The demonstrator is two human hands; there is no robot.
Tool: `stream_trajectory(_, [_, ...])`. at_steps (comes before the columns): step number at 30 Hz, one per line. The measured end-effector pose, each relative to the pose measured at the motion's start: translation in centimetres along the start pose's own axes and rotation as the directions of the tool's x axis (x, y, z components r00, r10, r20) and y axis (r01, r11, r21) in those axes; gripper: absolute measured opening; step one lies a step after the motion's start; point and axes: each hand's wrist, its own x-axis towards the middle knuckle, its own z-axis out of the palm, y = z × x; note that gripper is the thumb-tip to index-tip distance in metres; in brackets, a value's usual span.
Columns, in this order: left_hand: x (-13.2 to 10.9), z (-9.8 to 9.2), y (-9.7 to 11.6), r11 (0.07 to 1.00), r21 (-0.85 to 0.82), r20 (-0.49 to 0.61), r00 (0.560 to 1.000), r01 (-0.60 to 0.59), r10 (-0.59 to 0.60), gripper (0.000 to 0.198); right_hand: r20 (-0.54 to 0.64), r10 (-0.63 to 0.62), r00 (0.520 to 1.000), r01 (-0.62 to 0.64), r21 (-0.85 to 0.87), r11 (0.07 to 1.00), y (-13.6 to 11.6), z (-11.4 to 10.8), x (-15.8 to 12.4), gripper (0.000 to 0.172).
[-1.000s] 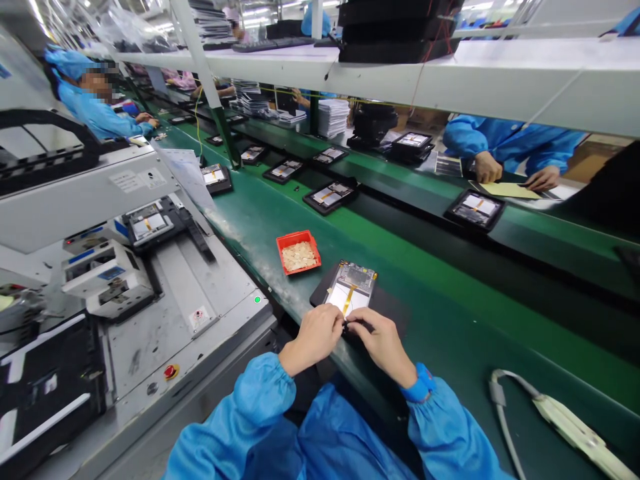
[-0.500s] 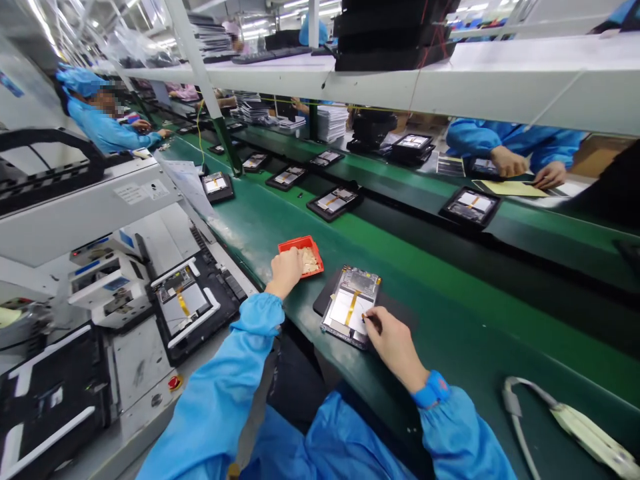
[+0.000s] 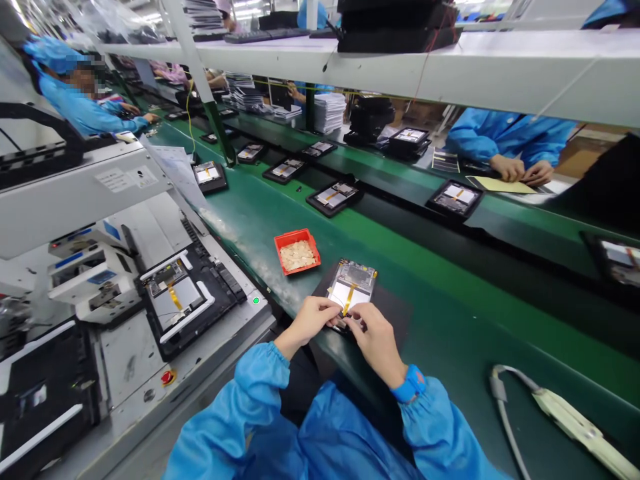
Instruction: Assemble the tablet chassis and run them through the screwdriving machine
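tabletop [image 3: 450, 347]: stretches ahead of left hand [image 3: 310, 323] and right hand [image 3: 375, 340] | opened tablet [image 3: 356, 275]: just ahead, long axis running away from hands | hands: equally near, fingertips almost meeting over tablet's near end, curled in; whether gripping, cannot tell

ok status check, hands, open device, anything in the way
Left hand, right hand close together over near end of open device; grip unclear. It lies on dark mat. Red tray left of mat, apparently not blocking.
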Motion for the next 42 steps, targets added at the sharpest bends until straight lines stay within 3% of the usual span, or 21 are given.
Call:
stream_trajectory(4, [-0.1,0.1,-0.7,0.997,-0.075,-0.047,0.998,0.032,-0.036,0.029,0.013,0.025,1.000,-0.025,0.033,0.999,-0.1,-0.3,-0.9,0.017])
stream_trajectory(8, [-0.2,0.3,-1.4,0.988,-0.149,-0.068,0.996,0.043,-0.054,0.032,-0.006,0.022,1.000,-0.022,-0.044,0.999,0.1,-0.2,-1.8,0.018])
stream_trajectory(13, [-0.4,0.5,-1.9,0.988,-0.146,-0.054,0.997,0.043,-0.051,0.028,-0.021,-0.010,1.000,0.010,-0.008,1.000,-0.2,-0.2,-2.1,0.021])
stream_trajectory(15, [-0.5,0.2,-2.0,0.997,-0.074,-0.064,0.998,0.018,-0.023,0.024,-0.010,-0.037,0.999,0.037,-0.008,0.999,-0.1,-0.1,-2.2,0.022])
stream_trajectory(17, [-0.9,-0.5,-2.1,0.996,0.070,-0.150,0.986,-0.059,0.069,0.024,0.021,-0.041,0.999,0.042,-0.023,0.999,0.3,0.1,-2.5,0.023])
stream_trajectory(20, [-1.9,-2.1,-2.1,0.928,0.333,-0.315,0.907,-0.170,0.279,0.024,0.065,-0.036,0.997,0.040,-0.057,0.998,1.2,0.8,-3.2,0.025])
stream_trajectory(22, [-2.8,-2.9,-2.0,0.866,0.455,-0.320,0.870,-0.206,0.375,0.021,0.086,-0.049,0.995,0.057,-0.095,0.994,1.8,1.5,-3.6,0.027])
stream_trajectory(31, [-5.2,-2.5,-3.3,0.642,0.671,-0.075,0.828,-0.371,0.556,0.030,0.145,-0.145,0.979,0.176,-0.230,0.957,2.2,2.7,-4.1,0.030])
stream_trajectory(34, [-5.1,-2.4,-4.0,0.482,0.770,0.093,0.821,-0.418,0.563,0.037,0.143,-0.169,0.975,0.203,-0.273,0.940,2.0,2.8,-4.1,0.030])
stream_trajectory(38, [-5.1,-2.1,-4.3,0.203,0.849,0.355,0.811,-0.488,0.465,0.043,0.166,-0.160,0.973,0.216,-0.405,0.888,1.5,2.3,-4.1,0.029])
stream_trajectory(42, [-4.9,-1.8,-4.4,0.058,0.871,0.425,0.806,-0.489,0.412,0.044,0.218,-0.120,0.969,0.215,-0.488,0.846,1.5,1.2,-4.6,0.034])
